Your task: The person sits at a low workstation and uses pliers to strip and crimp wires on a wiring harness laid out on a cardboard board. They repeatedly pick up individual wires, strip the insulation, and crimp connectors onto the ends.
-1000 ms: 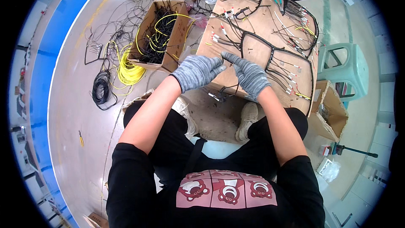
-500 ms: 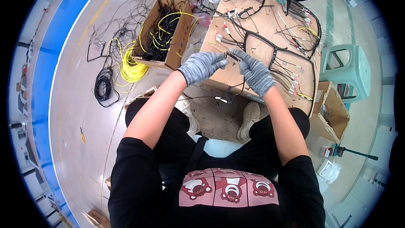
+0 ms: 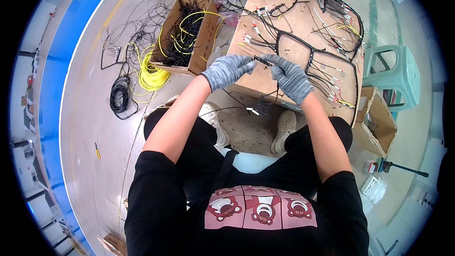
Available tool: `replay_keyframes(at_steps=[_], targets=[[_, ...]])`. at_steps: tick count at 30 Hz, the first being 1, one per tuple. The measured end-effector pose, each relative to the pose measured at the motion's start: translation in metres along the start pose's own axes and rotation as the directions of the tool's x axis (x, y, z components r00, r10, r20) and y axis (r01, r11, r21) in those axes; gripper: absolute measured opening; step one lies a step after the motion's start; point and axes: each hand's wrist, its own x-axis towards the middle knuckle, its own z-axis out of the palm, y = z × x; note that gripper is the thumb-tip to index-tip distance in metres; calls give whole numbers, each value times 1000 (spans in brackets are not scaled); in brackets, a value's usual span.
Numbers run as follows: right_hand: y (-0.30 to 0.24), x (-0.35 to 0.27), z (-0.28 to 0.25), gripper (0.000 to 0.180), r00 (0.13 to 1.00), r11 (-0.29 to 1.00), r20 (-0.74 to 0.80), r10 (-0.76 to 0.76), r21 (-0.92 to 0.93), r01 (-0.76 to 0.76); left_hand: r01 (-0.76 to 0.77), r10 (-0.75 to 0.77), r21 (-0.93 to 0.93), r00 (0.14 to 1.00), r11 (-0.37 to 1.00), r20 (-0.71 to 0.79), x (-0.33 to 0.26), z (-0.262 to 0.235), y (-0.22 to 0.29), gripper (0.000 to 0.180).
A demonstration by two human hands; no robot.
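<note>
My left hand (image 3: 228, 72), in a grey knitted glove, pinches one end of a short black spiral wrap (image 3: 262, 61) in front of my chest. Its other end sits between the closed fingers of my right hand (image 3: 291, 78), gloved alike. Both hands are just over the near left corner of the wooden board (image 3: 294, 47). A black cable with a coiled part (image 3: 263, 106) and a white tag (image 3: 252, 111) hangs below them, off the board's edge. On the board lies a black wiring harness (image 3: 296, 43) with several branches, many ending in white and red tips.
Left of the board stands a cardboard box (image 3: 203, 42) of black and yellow wires. Yellow cable (image 3: 151, 73) and a black coil (image 3: 120, 96) lie on the floor, with pliers (image 3: 97, 151) nearer. A green stool (image 3: 403, 73) and an open carton (image 3: 379, 130) are at the right. Another person sits at the far end.
The whole view has shifted slightly to the right. My hands keep hold of the spiral wrap at nearly the same spot, with only small finger movement.
</note>
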Motion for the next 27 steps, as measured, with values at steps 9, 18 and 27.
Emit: replay_keyframes(at_steps=[9, 18, 27], targets=[[-6, 3, 8, 29, 986, 957, 97, -133, -248, 153, -204, 125, -161, 909, 966, -397, 7, -21, -10, 43], [12, 9, 10, 32, 999, 901, -48, -6, 433, 27, -361, -14, -570, 837, 738, -548, 18, 40, 6, 29], [13, 14, 10, 15, 982, 952, -184, -38, 293, 91, -299, -33, -850, 937, 433, -347, 4, 18, 35, 34]])
